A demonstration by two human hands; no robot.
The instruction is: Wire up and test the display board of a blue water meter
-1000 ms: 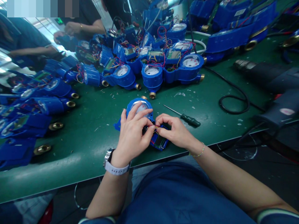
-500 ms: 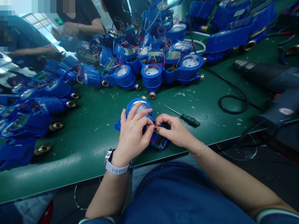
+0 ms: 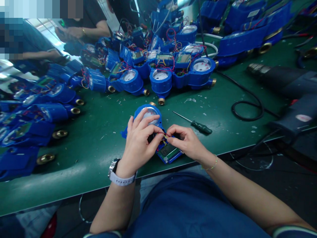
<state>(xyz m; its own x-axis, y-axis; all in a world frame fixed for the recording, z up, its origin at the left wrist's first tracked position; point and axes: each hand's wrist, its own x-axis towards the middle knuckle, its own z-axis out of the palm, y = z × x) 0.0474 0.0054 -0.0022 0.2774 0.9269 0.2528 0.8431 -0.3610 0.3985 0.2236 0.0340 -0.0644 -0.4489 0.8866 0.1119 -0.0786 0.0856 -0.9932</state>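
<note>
A blue water meter (image 3: 139, 110) with a round dial lies on the green table in front of me, its display module (image 3: 169, 152) toward the table edge. My left hand (image 3: 140, 142) reaches over the meter, thumb and forefinger pinched on thin wires (image 3: 163, 135), the other fingers spread above the dial. From the right, my right hand (image 3: 187, 140) pinches the same red and yellow wires, close to the left fingertips. The wire ends between the fingers are too small to make out. A screwdriver (image 3: 201, 128) with a dark green handle lies beyond my right hand.
Several blue water meters (image 3: 160, 79) with brass fittings and loose wires crowd the back and left of the green table (image 3: 99, 132). A heat gun (image 3: 284, 79) lies at the right, near a looped black cable (image 3: 247, 117). Across the table, a person's hands (image 3: 71, 33) are at work.
My right hand has shifted slightly right and down, uncovering more of the display module. Both hands keep their pinch on the wires.
</note>
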